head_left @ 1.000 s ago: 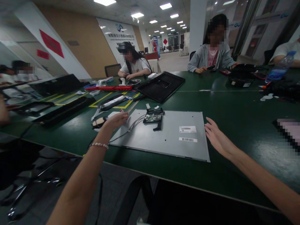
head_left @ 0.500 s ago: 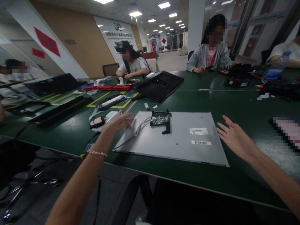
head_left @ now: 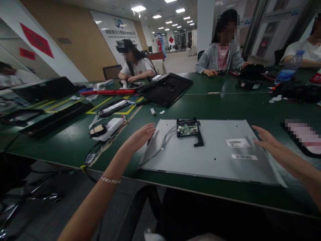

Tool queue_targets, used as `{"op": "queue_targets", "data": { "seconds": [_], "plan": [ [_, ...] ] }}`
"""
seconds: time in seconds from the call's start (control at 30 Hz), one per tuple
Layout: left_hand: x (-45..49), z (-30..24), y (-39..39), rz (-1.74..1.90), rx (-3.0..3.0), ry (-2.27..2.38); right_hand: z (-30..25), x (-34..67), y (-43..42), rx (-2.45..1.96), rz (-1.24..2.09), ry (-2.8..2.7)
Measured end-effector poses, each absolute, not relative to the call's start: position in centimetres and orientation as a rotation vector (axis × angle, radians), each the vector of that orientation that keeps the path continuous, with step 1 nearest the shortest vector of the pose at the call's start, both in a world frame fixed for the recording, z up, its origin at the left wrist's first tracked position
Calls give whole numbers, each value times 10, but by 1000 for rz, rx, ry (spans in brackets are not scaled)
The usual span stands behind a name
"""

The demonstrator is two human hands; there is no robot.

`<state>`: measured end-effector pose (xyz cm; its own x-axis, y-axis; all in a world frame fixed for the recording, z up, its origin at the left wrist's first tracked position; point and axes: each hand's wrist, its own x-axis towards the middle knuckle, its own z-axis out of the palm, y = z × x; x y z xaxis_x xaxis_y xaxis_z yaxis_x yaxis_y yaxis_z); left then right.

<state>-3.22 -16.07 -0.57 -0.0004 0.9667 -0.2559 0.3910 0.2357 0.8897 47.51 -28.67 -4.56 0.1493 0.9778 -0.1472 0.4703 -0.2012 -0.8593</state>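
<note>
A flat grey display panel (head_left: 175, 160) lies back side up on the green table in front of me. A small green circuit board (head_left: 187, 130) in a black bracket (head_left: 199, 140) sits near its far edge. Grey cables (head_left: 164, 142) run from the board toward the panel's left side. My left hand (head_left: 141, 136) is beside the panel's left edge, fingers stretched out and holding nothing. At the right edge is my right hand (head_left: 268, 139), also open with fingers extended. Whether either hand touches the panel I cannot tell.
Beyond the panel lies a black monitor housing (head_left: 168, 88). Left of my left hand is a white and black device (head_left: 107, 129). A phone (head_left: 303, 137) lies at the right. Several people sit around the table; a water bottle (head_left: 288, 68) stands far right.
The panel appears farther right in view, with the hands on both sides of it. The background has shifted left. Both hands stay open.
</note>
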Motion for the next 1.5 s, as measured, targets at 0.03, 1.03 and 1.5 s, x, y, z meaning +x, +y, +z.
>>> {"op": "queue_targets", "data": {
  "seconds": [0.03, 1.03, 1.5],
  "plan": [
    [-28, -7, -163, 772, 1321, 1555, -49, 479, -285, -1785, 925, -1436],
    [30, -24, -211, 893, 1531, 1519, -52, 360, -140, -1083, 836, -2190],
    [31, -26, -210, 842, 1588, 1512, -54, 395, -189, -1148, 778, -2145]
  ]
}}
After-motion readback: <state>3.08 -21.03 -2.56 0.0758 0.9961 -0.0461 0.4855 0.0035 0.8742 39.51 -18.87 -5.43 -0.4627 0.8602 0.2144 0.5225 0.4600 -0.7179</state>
